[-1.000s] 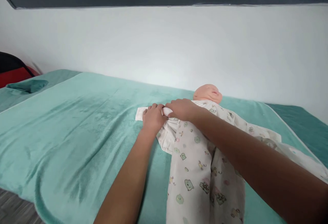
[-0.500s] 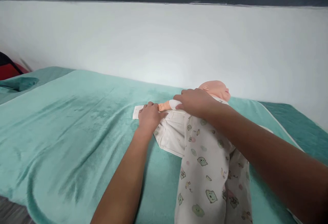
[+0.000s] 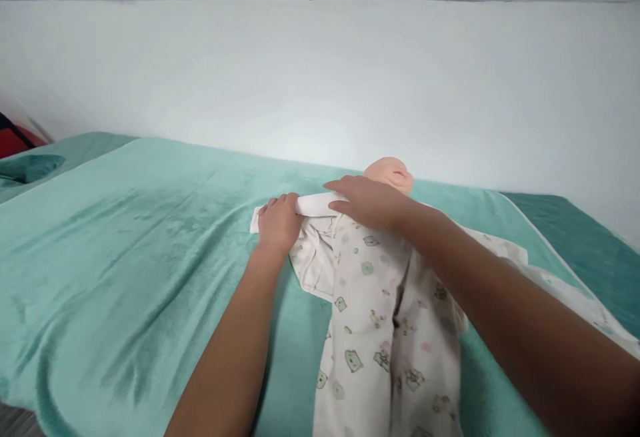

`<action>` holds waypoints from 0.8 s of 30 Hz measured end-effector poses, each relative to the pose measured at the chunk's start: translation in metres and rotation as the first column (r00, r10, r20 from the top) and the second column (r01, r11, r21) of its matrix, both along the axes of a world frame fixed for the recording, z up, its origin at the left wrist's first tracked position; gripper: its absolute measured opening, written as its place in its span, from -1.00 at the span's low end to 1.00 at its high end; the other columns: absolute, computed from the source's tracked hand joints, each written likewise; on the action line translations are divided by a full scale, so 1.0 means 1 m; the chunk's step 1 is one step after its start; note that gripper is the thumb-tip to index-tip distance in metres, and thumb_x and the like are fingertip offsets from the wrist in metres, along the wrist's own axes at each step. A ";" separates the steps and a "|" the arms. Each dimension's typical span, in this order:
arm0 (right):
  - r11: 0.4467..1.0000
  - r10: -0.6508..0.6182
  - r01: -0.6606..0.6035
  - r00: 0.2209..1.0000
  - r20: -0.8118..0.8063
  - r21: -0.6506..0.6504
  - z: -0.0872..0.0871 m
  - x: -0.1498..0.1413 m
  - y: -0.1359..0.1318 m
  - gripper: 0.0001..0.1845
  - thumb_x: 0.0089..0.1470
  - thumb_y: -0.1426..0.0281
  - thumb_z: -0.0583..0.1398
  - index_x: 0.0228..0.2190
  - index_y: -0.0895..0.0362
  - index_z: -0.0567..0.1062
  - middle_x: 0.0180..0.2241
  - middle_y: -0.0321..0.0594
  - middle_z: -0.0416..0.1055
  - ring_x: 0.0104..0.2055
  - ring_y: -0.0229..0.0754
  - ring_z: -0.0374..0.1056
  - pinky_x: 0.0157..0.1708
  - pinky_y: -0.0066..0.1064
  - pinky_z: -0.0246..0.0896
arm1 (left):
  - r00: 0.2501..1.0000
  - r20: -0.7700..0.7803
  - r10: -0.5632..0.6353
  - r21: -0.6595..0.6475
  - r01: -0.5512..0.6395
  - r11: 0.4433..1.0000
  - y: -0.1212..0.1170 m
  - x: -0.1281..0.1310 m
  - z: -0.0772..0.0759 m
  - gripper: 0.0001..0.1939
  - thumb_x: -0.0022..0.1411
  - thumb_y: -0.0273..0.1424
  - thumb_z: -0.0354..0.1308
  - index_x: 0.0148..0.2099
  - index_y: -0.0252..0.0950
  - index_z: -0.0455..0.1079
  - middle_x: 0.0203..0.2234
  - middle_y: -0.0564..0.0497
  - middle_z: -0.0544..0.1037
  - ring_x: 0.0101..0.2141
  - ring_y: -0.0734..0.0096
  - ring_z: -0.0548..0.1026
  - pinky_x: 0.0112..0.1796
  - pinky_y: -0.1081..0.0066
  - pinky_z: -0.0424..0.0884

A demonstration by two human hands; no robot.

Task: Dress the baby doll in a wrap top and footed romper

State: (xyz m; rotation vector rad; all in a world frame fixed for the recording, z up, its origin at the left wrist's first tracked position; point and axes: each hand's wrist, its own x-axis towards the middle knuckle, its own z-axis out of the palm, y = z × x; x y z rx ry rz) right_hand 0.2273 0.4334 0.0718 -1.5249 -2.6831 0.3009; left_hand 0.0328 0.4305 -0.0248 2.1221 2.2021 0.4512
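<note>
A baby doll (image 3: 387, 172) lies on its back in a white one-piece sleepsuit (image 3: 367, 330) printed with green bears. Stretched out to the left is the doll's arm, covered by the white sleeve (image 3: 316, 204); the doll's hand is out of sight. My left hand (image 3: 279, 225) is closed around the outer end of this sleeve, and a white cuff end sticks out beyond my fingers. Over the doll's shoulder and chest lies my right hand (image 3: 367, 200), its thumb and fingers apart at the upper part of the sleeve.
A teal blanket (image 3: 150, 257) with folds covers the surface under the doll. Behind it rises a white wall (image 3: 250, 77). Printed white cloth (image 3: 565, 290) lies to the right, partly behind my right forearm. A red and black item (image 3: 15, 138) is at the far left.
The doll's bare forearm and hand, visible before, are now covered by the white sleeve. The doll's head has turned to face more upward. My right thumb and fingers have spread apart.
</note>
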 end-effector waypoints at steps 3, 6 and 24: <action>0.999 -0.031 0.025 0.966 -0.256 -0.026 -0.002 0.051 -0.021 -0.50 0.35 0.15 -0.03 0.23 -0.04 0.34 0.28 -0.22 0.28 0.32 0.05 0.16 0.25 -0.10 0.09 | 0.996 0.012 0.090 -0.017 -0.090 0.996 0.001 -0.003 0.002 -0.77 0.34 -0.31 0.01 -0.01 -0.20 0.36 -0.04 -0.13 0.56 0.03 -0.05 0.44 -0.04 0.09 0.40; 0.967 -0.209 0.254 0.849 -0.486 0.029 -0.035 0.100 -0.042 -0.49 0.35 0.12 -0.07 0.21 -0.06 0.35 0.26 -0.23 0.31 0.28 0.02 0.23 0.23 -0.10 0.15 | 0.990 0.021 0.141 0.007 -0.141 0.990 0.001 -0.001 0.002 -0.72 0.34 -0.35 -0.02 0.05 -0.22 0.36 0.03 -0.18 0.53 0.08 -0.08 0.42 0.04 0.02 0.37; 0.646 -0.584 0.762 0.537 -0.609 0.052 -0.102 0.151 -0.052 -0.41 -0.07 0.46 0.08 0.05 0.11 0.49 0.01 -0.10 0.53 0.10 0.07 0.37 0.26 0.05 -0.02 | 0.960 0.147 -0.237 0.272 0.191 0.943 -0.052 0.046 0.025 -0.42 0.29 -0.52 -0.13 0.33 -0.22 0.23 0.28 -0.06 0.33 0.29 0.14 0.25 0.26 0.08 0.25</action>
